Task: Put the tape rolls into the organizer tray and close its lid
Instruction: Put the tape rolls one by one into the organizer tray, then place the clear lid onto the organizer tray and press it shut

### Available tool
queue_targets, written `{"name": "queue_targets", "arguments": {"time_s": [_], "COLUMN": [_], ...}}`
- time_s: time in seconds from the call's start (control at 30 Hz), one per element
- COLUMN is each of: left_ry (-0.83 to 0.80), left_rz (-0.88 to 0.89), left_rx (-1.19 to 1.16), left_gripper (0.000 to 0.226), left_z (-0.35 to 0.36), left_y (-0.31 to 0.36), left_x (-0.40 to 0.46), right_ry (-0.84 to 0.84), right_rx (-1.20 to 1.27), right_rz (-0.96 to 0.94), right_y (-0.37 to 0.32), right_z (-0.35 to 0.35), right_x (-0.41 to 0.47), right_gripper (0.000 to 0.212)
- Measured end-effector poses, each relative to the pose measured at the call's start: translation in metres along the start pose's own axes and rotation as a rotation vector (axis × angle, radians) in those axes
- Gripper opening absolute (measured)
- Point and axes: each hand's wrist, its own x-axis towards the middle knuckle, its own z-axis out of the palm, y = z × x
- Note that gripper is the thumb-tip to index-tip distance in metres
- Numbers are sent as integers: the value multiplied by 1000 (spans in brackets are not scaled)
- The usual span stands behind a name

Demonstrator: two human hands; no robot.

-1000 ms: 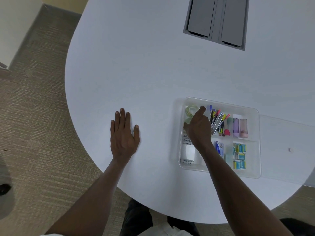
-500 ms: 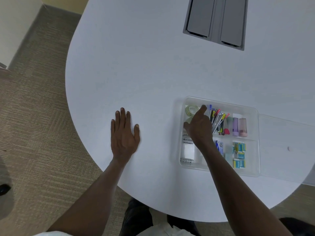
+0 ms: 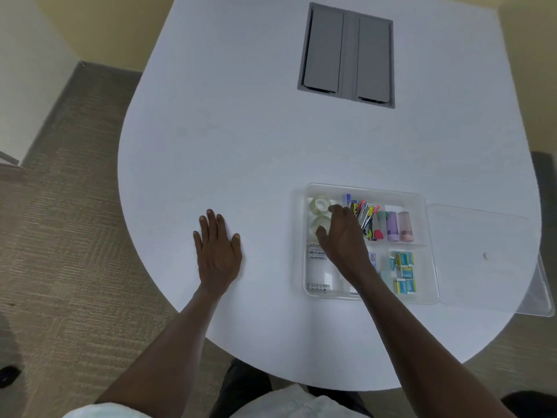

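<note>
A clear organizer tray (image 3: 364,187) sits on the white table near its front right edge. Two clear tape rolls lie in its left compartment, one at the far end (image 3: 319,205) and one just nearer (image 3: 320,223). My right hand (image 3: 342,236) hovers over the tray with fingers spread, thumb by the nearer roll, holding nothing. My left hand (image 3: 217,251) rests flat on the table to the tray's left. The clear lid (image 3: 482,257) lies flat to the right of the tray.
Pens and markers (image 3: 363,217), purple and pink tubes (image 3: 398,226) and small blue-yellow boxes (image 3: 404,271) fill other compartments. A grey cable hatch (image 3: 346,55) is set in the table's far middle. The table's curved edge (image 3: 168,297) runs close to my body.
My right hand has drawn back slightly from the far tape roll, which now shows fully, and its fingers have spread. My left hand stays flat. The view has tilted up a little.
</note>
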Motion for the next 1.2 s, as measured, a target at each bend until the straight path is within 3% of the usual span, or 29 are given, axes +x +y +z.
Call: {"name": "queue_targets", "arguments": {"time_s": [0.17, 0.53, 0.83, 0.93, 1.07, 1.2], "left_ry": [13, 46, -54, -54, -112, -117], "left_rz": [-22, 239, 387, 455, 447, 494], "left_rx": [-135, -249, -336, -355, -379, -374], "left_gripper": [71, 69, 58, 59, 51, 47], "left_z": [-23, -45, -24, -19, -10, -2], "left_y": [39, 144, 235, 262, 289, 301], "left_x": [-2, -34, -70, -81, -91, -97], "right_ry": [30, 66, 219, 273, 222, 53], "right_rx": [-49, -157, -56, 7, 94, 9], "right_rz": [-106, -199, -84, 7, 193, 271], "right_y": [13, 71, 152, 185, 231, 261], "right_z": [-8, -53, -94, -106, -112, -100], "right_x": [-9, -28, -48, -53, -63, -73], "right_gripper": [42, 61, 27, 23, 9, 7]}}
